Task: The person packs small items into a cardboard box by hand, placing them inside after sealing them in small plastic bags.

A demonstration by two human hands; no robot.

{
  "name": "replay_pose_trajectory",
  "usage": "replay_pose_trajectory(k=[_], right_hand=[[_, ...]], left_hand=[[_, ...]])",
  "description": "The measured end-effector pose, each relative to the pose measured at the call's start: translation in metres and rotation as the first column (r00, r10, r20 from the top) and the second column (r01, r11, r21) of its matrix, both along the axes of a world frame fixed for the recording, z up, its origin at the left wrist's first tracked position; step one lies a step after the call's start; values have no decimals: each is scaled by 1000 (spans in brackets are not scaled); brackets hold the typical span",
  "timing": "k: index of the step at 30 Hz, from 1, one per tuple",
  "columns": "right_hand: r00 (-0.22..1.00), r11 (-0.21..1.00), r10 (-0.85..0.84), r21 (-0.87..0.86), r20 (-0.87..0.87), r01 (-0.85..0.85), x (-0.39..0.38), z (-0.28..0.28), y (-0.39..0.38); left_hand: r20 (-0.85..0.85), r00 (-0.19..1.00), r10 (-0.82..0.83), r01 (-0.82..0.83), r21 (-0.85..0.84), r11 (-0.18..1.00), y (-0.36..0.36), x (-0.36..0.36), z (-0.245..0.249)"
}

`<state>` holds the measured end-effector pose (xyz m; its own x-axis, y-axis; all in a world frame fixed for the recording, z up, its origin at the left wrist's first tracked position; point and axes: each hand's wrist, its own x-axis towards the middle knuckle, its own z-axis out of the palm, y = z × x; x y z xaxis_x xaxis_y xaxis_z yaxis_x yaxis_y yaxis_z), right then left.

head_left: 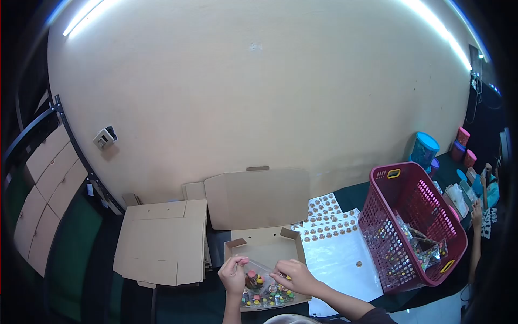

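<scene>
My left hand [233, 275] and my right hand [294, 276] pinch the upper edge of a clear plastic bag [256, 280], one at each side. Small pink, yellow and brown pieces show through the bag. It hangs over an open cardboard box [265, 243], whose lid stands raised against the wall behind. In the near part of the box lie more clear packets of colourful small pieces [270, 296], partly hidden by my hands and the held bag.
Flat cardboard boxes [156, 237] are stacked at the left. Sticker sheets [334, 229] lie right of the box, beside a tall maroon basket [413, 232] with filled packets inside. Blue and pink tubs [426, 148] stand behind it. Another person's arm [476, 237] shows at far right.
</scene>
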<state>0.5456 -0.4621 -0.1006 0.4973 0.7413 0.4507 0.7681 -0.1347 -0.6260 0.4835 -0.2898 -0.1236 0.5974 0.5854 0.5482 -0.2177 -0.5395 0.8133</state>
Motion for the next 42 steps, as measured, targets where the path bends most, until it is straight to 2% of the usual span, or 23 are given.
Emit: replay_pose_trajectory(k=[3,5,6,7,9,10,12,13,15,16,17,19,20,21,22,23,25,27,29,32,34,39,42], right_hand=[[999,999,15,46,-39,-13,1,-8,-2],[971,987,-4,154,-241,42,3,-16,-5],[971,977,-62,185,-231,106,5,-17,-7],[971,978,-57,184,-232,102,6,-21,-9],[884,928,-158,239,-441,285,10,-34,-12],[845,906,-115,294,-522,305,11,-41,-12],[858,905,-92,317,-506,284,8,-36,-8],[868,903,-69,339,-491,263,5,-32,-7],[891,938,-91,263,-445,227,0,-21,-10],[953,956,-90,244,-290,165,1,-22,-9],[989,971,-79,214,-126,105,2,-22,-9],[970,962,-238,148,47,229,-5,-19,-11],[948,935,-318,176,27,309,-7,-15,-10],[919,900,-395,203,5,386,-9,-9,-8],[874,871,-466,246,139,425,-7,2,-7],[875,872,-464,245,140,423,-4,5,-9],[905,962,-267,44,331,268,2,6,-15],[930,978,-198,1,310,208,3,2,-13],[955,984,-176,59,239,166,0,-1,-4],[973,986,-154,90,172,140,-3,7,2],[987,990,-115,100,112,104,-6,13,3],[998,994,-57,93,38,53,-11,6,10],[999,995,-47,88,-3,47,-13,2,16]], left_hand=[[8,1000,-9,9,-36,999,0,4,-10],[-3,997,-82,80,-163,983,-5,11,-17],[-81,982,-171,144,-263,954,-9,12,-19],[-82,983,-166,139,-264,954,-17,11,-21],[23,1000,-4,0,151,989,-36,10,-8],[26,1000,-3,-1,151,988,-41,8,-11],[-102,947,-304,321,269,908,-51,1,-18],[-103,946,-308,324,267,907,-56,1,-20],[-41,946,-322,324,108,940,-64,-1,-20],[-67,942,-330,320,-129,939,-61,1,-38],[12,948,-318,314,-189,930,-59,4,-38],[-50,947,-317,296,-247,923,-53,0,-33],[-60,958,-280,272,-119,955,-51,1,-30],[-59,959,-278,270,-117,956,-50,0,-25],[-59,950,-305,304,-29,952,-50,-2,-20],[-62,941,-332,335,57,940,-51,-3,-16],[-118,939,-324,327,13,945,-48,-4,-16],[-112,965,-237,257,233,938,-41,-2,-18],[-66,990,-122,135,246,960,-41,-1,-8],[-50,995,-91,101,250,963,-33,2,-5],[40,999,20,-26,177,984,-22,5,-1],[143,984,106,-139,237,962,-5,7,16],[120,984,131,-149,160,976,0,11,9]])
